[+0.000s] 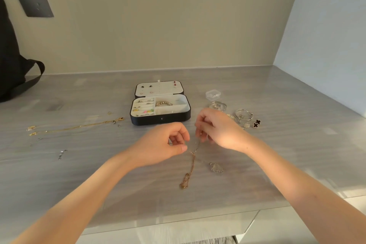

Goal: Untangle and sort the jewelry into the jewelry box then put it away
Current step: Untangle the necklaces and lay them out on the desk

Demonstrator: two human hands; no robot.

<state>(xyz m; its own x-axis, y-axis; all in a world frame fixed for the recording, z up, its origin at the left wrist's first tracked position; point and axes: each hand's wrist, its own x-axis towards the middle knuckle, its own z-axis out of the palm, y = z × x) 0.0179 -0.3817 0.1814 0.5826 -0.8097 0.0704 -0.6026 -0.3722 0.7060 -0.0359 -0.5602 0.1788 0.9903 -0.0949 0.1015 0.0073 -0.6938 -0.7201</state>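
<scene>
Jewelry box [160,120] open — rings [144,101], bracelet [164,103] in compartments; L hand [164,142] & R hand [215,130] grips pinch tangled chains [193,161].

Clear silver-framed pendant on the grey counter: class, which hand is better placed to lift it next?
Right. The clear silver-framed pendant lies right of the rose-gold tangled chain, nearest the right hand; the left hand would have to cross the chain.

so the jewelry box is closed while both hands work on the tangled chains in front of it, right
Not quite. The jewelry box is open, with its lid tilted back and pieces lying in its compartments, as the head view shows. The rest holds: the left hand and the right hand both pinch the tangled chains in front of it.
</scene>
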